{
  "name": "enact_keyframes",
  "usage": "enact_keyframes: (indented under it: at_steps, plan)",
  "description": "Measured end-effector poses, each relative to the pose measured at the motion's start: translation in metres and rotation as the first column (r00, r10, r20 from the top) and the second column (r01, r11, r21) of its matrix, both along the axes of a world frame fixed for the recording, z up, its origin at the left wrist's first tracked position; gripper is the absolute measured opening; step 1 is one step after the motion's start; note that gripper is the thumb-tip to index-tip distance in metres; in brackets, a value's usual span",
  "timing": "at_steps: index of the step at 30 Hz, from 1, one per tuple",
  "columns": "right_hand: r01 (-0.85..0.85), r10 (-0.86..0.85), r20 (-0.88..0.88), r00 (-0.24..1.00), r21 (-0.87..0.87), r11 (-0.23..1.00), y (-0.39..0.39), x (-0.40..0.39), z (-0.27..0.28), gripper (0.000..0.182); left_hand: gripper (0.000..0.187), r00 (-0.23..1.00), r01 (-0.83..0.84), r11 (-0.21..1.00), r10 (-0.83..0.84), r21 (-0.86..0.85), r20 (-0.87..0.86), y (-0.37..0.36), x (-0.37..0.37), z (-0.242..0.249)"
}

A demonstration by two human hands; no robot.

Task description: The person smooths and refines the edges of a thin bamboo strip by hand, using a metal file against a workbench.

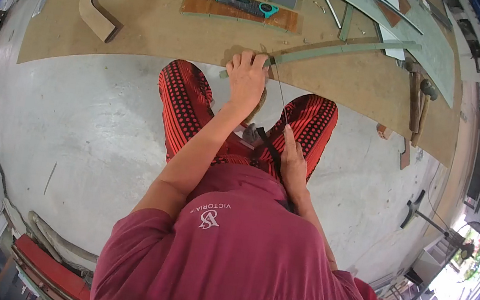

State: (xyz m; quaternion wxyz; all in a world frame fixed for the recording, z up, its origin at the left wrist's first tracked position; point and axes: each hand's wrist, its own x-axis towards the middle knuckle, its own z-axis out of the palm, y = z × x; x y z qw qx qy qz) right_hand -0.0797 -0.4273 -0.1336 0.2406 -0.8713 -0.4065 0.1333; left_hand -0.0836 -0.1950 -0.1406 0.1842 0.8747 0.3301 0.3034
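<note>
At the near edge of the brown board, my left hand [247,79] is closed over a long thin green strip [348,48], pressing it against the board. The strip's short end sticks out past the edge beside my fingers. My right hand [294,159] is closed low between my knees around the handle end of a thin-bladed saw [281,92], whose handle is mostly hidden. Its narrow blade, seen almost edge-on, rises to the strip just right of my left hand and appears to touch it there.
A black and teal hand tool [240,3] lies on a curved brown piece [200,6]. A bent wooden piece [92,12] is at the left. Hammers [418,106] lie at the right of the brown board [146,36]. Green sheets [436,63] are stacked at the back right.
</note>
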Motion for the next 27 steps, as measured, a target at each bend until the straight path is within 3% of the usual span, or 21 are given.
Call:
enact_keyframes:
  at_steps: [1,2,5,11,14,18,20,27]
  plan:
    - [0.002,-0.002,0.016,1.000,0.016,1.000,0.003,0.001,0.000,0.064,0.031,1.000,0.007,1.000,-0.007,-0.003,-0.006,0.000,-0.001,-0.002]
    - [-0.033,0.029,0.027,0.999,0.160,0.987,0.009,0.006,-0.002,0.064,0.030,1.000,0.007,1.000,-0.007,-0.003,0.003,0.001,0.000,-0.002]
    - [0.023,-0.021,-0.060,0.998,0.025,0.999,0.041,0.019,0.007,0.063,0.031,1.000,0.010,1.000,-0.010,-0.006,0.002,0.001,0.002,-0.003]
    - [0.000,0.010,-0.087,0.996,0.124,0.992,0.020,0.012,0.001,0.062,0.031,1.000,-0.003,1.000,0.003,-0.002,0.000,0.002,0.000,0.003]
    - [-0.032,0.033,-0.018,0.999,0.079,0.996,0.002,0.008,-0.007,0.063,0.031,1.000,-0.002,1.000,0.002,-0.012,-0.010,-0.001,0.000,0.000]
    - [-0.018,0.036,-0.099,0.994,0.174,0.985,0.029,0.018,0.004,0.063,0.031,1.000,0.001,1.000,-0.001,0.008,-0.007,0.002,0.002,-0.001]
    - [-0.003,0.004,-0.026,1.000,0.035,0.999,0.048,0.026,0.000,0.063,0.031,1.000,-0.001,1.000,0.001,0.014,-0.010,0.000,0.000,-0.001]
    - [-0.033,0.047,-0.062,0.997,0.201,0.979,0.011,0.012,-0.005,0.060,0.030,1.000,-0.002,1.000,0.002,-0.002,0.007,0.002,0.000,-0.002]
